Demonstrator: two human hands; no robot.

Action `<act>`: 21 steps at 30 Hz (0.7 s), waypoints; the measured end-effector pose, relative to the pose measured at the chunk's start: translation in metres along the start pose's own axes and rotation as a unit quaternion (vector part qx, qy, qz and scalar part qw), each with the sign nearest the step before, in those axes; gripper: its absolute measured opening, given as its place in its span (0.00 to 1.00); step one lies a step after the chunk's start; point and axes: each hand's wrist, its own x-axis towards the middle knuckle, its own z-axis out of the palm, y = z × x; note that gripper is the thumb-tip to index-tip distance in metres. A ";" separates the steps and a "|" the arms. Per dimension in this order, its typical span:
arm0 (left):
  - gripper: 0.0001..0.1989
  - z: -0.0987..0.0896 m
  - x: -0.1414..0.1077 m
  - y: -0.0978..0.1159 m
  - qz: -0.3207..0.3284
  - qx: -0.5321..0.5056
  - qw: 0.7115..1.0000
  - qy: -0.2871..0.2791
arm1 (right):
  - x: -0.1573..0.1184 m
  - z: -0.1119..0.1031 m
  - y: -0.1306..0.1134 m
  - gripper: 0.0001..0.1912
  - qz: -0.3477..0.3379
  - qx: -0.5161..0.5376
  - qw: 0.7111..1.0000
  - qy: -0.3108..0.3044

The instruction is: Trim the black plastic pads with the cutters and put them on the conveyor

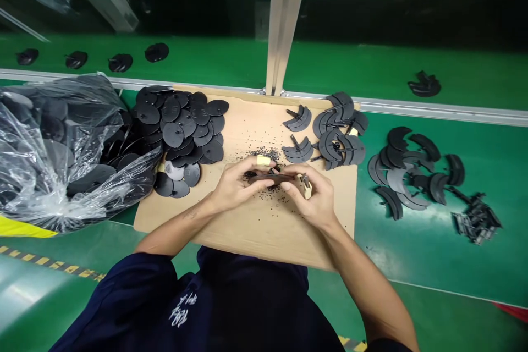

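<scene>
My left hand [233,184] pinches the left edge of a thin black oval disc [270,179], seen nearly edge-on. My right hand [315,195] grips the right end of the same disc. A small dark part stands on the disc's far side between my fingers; its shape is partly hidden. Yellowish covers wrap some fingertips on both hands. Many tiny black pieces [266,152] lie scattered on the cardboard sheet [247,234] beneath and beyond my hands.
Black discs [181,126] are heaped at left, beside a clear plastic bag [61,154] of more discs. Curved black pieces with stems [340,132] lie at right, with loose curved pieces [400,170] and small black parts [478,220] farther right. A metal post [284,27] rises behind.
</scene>
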 end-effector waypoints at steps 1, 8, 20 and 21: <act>0.12 -0.001 0.000 0.000 -0.005 0.003 1.000 0.010 | 0.002 -0.004 0.001 0.09 0.012 -0.021 1.000 -0.014; 0.10 -0.008 0.004 -0.003 0.051 0.040 0.998 -0.006 | 0.019 -0.029 0.003 0.08 -0.102 -0.298 0.941 -0.125; 0.12 -0.007 -0.001 -0.007 0.078 0.032 0.996 -0.016 | 0.023 -0.024 -0.007 0.08 -0.145 -0.375 0.893 -0.203; 0.12 -0.007 -0.001 -0.007 0.081 0.036 0.996 -0.019 | 0.023 -0.023 -0.007 0.08 -0.144 -0.384 0.888 -0.209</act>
